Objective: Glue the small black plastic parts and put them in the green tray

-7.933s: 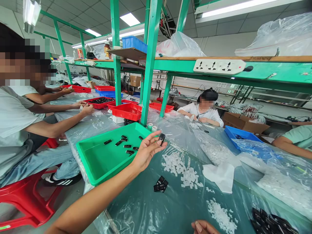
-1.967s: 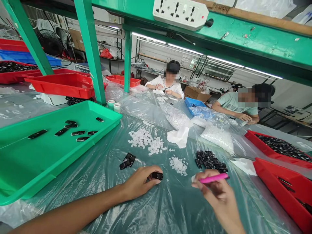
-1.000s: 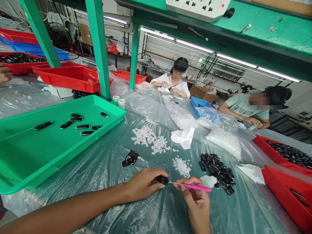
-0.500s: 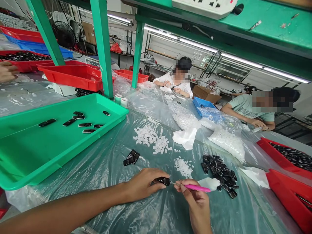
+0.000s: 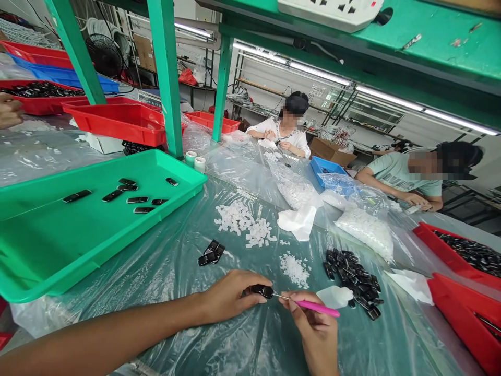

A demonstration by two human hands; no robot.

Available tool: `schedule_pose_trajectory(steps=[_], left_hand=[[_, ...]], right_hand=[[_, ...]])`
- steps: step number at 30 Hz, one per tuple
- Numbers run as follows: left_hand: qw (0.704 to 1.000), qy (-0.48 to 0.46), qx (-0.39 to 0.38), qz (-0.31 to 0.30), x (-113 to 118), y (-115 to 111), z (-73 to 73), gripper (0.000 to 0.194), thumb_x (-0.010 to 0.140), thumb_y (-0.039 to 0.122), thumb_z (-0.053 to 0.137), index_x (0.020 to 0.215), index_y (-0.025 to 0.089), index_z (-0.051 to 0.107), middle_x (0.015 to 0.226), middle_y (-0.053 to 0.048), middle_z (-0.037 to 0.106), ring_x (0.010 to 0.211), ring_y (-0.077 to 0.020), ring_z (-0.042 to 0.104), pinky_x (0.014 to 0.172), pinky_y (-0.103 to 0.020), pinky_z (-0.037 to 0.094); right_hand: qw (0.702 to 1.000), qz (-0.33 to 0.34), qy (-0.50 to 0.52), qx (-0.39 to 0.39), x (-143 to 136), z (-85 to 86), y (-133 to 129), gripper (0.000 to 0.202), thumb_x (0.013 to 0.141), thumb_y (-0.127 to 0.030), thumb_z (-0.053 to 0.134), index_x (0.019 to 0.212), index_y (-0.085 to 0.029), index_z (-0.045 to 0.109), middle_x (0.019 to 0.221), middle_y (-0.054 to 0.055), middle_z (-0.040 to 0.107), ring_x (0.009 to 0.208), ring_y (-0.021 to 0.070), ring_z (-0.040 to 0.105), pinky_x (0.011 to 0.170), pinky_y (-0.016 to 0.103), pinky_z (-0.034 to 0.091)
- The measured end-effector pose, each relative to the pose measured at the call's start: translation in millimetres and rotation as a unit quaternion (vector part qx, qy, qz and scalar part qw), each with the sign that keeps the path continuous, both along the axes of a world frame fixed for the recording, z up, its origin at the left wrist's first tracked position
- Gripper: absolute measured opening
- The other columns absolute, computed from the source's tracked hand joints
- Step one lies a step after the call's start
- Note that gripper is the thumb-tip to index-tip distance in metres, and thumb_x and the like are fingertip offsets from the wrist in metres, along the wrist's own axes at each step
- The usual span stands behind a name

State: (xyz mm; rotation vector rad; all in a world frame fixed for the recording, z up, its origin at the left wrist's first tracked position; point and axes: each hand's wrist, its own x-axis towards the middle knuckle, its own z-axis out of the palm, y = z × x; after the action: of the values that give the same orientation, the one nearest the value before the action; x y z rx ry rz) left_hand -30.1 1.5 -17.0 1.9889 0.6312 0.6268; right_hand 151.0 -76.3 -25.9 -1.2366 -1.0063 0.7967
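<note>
Between thumb and fingers, my left hand (image 5: 230,297) grips a small glossy black part (image 5: 263,291) low in the middle of the view. My right hand (image 5: 313,326) holds a pink-handled tool (image 5: 318,308), whose thin metal shaft points left and reaches the right end of the black part. Whether the tip touches or enters it is too small to tell. Beyond the hands lie small white pieces (image 5: 295,270) and larger white pieces (image 5: 237,216). A few black parts (image 5: 211,253) rest up and left of my left hand, and a heap of black parts (image 5: 352,279) lies to the right.
A green tray (image 5: 78,224) with several black parts stands at the left. Red trays (image 5: 462,303) line the right edge. A translucent bottle (image 5: 335,296) lies beside my right hand. Two people sit across the plastic-covered table (image 5: 176,292); another person's hand (image 5: 10,110) shows far left.
The pink tool's handle has tilted slightly and its right end sits a little lower. My left hand keeps its hold on the black part almost without moving.
</note>
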Motion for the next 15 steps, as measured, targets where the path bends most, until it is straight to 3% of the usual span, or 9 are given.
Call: schedule_pose_trajectory(steps=[7,15], left_hand=[[1.0,0.003,-0.017,-0.013,0,-1,1.8,0.033,0.087,0.03,0.053,0.119,0.025,0.055,0.104,-0.007,0.065,0.084,-0.0191,0.063,0.066,-0.023,0.048],[0.999,0.006,0.035,-0.001,0,0,-3.2,0.029,0.085,0.03,0.055,0.113,0.023,0.057,0.104,-0.007,0.064,0.089,-0.0196,0.062,0.072,-0.024,0.048]], right_hand=[[1.0,0.005,0.017,0.001,2,1.0,-1,0.007,0.072,-0.025,0.068,0.075,-0.02,0.066,0.077,0.003,0.067,0.072,0.0193,0.066,0.069,0.029,0.054],[0.999,0.038,0.015,-0.012,14,1.7,3,0.01,0.068,-0.023,0.072,0.076,-0.018,0.068,0.076,0.005,0.069,0.069,0.021,0.067,0.067,0.033,0.056]])
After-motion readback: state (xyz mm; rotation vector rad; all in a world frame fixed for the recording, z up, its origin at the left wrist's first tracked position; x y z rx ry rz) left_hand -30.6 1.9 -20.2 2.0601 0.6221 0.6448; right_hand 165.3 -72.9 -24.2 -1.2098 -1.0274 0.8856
